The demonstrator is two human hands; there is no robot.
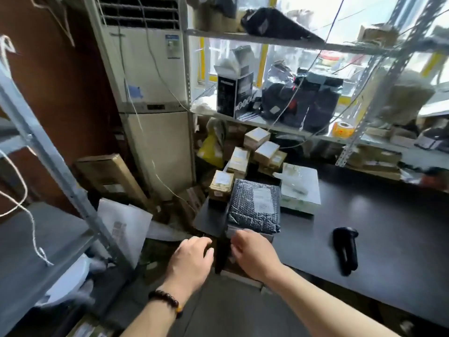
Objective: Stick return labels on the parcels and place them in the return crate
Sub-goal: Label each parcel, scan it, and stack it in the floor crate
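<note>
Head view: at the left end of the black matte table (379,222), a black bubble-wrap mailer parcel (243,210) bearing a white label lies on a flat grey parcel (264,235). The right hand (252,254) curls its fingers at the grey parcel's near edge. The left hand (192,255) hovers curled just off the table's left end — I cannot tell whether either grips anything. No crate is identifiable, so crating looks undone.

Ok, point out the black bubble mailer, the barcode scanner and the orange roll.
black bubble mailer (243,205): head view, its bubbled top face.
barcode scanner (346,254): head view, its handle.
orange roll (346,132): head view, its outer side.
</note>
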